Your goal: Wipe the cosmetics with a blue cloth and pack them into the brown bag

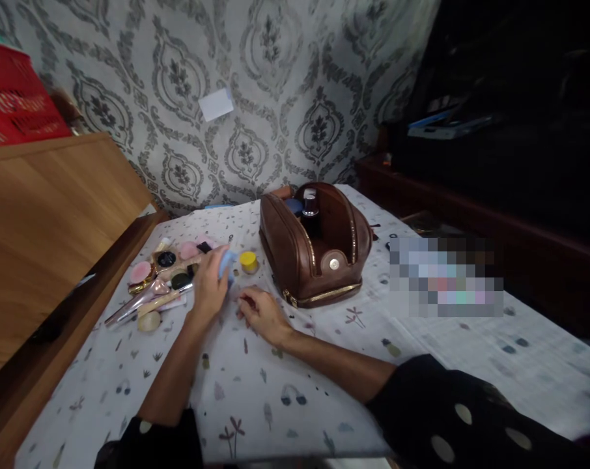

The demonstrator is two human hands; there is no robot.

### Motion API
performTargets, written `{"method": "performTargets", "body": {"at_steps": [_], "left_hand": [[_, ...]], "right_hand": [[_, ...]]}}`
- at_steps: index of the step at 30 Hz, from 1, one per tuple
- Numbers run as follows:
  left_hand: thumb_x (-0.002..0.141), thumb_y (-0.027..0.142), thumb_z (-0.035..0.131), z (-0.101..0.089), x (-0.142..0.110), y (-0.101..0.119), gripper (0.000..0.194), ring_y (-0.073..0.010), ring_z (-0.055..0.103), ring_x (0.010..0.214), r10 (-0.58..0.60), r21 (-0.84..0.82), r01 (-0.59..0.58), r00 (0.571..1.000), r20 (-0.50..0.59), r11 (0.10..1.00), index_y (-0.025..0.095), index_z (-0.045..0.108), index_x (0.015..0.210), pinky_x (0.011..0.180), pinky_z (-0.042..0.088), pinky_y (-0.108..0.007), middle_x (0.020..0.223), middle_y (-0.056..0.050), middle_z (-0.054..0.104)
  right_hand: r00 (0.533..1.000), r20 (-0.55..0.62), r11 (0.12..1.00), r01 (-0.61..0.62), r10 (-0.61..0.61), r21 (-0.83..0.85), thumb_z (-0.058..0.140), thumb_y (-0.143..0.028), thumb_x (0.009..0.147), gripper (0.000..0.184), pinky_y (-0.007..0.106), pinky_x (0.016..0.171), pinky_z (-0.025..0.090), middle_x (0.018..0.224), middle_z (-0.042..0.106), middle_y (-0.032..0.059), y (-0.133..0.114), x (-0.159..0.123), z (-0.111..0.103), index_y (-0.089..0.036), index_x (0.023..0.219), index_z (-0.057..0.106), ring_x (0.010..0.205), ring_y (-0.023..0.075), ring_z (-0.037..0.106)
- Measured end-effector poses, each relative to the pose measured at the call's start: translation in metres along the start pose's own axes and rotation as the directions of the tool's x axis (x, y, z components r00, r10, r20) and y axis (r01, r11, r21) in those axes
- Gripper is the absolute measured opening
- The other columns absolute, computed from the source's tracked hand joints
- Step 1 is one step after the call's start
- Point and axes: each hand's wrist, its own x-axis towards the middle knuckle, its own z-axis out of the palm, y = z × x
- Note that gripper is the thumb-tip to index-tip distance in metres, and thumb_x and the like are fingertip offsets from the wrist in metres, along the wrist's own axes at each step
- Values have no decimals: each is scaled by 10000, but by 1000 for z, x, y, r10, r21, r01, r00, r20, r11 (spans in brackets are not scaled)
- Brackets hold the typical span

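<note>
Filling the background, a wall (288, 71) with a grey pattern rises behind the surface (246, 410), which is spread with a white cloth (90, 391) printed with small plants and rainbows. A wooden cabinet (45, 208) stands along the left side, and a dark panel (510, 71) takes up the upper right, its details hard to make out. On the cabinet sits a red basket (19, 98), cut off by the edge of the view. A brown bag (288, 251) rests on the cloth near the far side, its top unzipped and spread wide. Left of the bag, a loose heap of makeup items (180, 267) lies close together on the cloth. The two hands are between the heap and the bag: the left hand (208, 283), beside the heap, grips a light blue item (226, 264), while the right hand (266, 316) is low over the cloth with its fingers curled, and whether it holds anything cannot be told. A white card (216, 105) shows against the wall. Inside the bag, a bottle (310, 205) with a shiny cap stands upright. Within the heap are a long metallic tube (136, 304) and a black-lidded jar (166, 260). Smaller still, a yellow-lidded pot (249, 262) stands between the light blue item and the bag, apart from both.
</note>
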Motion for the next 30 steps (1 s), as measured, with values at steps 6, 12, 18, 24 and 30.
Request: {"method": "performTargets", "body": {"at_steps": [6,12,18,24,30], "left_hand": [[947,239,474,29,1,8,445,-245,438,1357,81,-14,-81,932,355,997,239,508,1391,1110,398,-408,1455,-93,490],[880,214,554,31,-2,3,376,-259,528,1232,-16,1,16,960,279,1000,231,582,1255,1016,460,-394,1339,-100,525],[894,222,526,40,1,1,328,-250,541,1229,-14,-181,71,953,302,981,172,506,1218,1035,430,-386,1293,-124,579],[887,316,540,38,-1,-3,322,-269,563,1128,-81,-207,123,976,203,971,166,518,1171,1003,442,-448,1187,-131,584],[896,424,546,11,-24,6,416,-256,529,1234,-184,-393,241,967,178,887,194,564,1241,1101,376,-436,1295,-114,584]], "right_hand": [[999,-33,997,-34,31,-69,503,-79,826,219,224,554,355,528,521,-52,-3,0,-2,-195,642,477,495,108,482],[997,-57,992,45,-52,-115,515,-111,842,206,234,584,346,559,532,-44,-6,-2,-2,-192,653,503,545,117,480],[993,-99,991,43,-56,-129,511,-97,829,204,240,613,370,595,527,-39,-3,1,-3,-191,648,497,573,118,492],[986,-165,988,11,-36,-153,538,-85,787,114,248,673,427,771,570,-10,2,4,-2,-189,739,539,653,122,529],[977,-212,978,-48,4,-205,668,-135,728,470,315,795,483,1089,581,78,2,3,-6,-150,1172,514,768,149,567]]}}
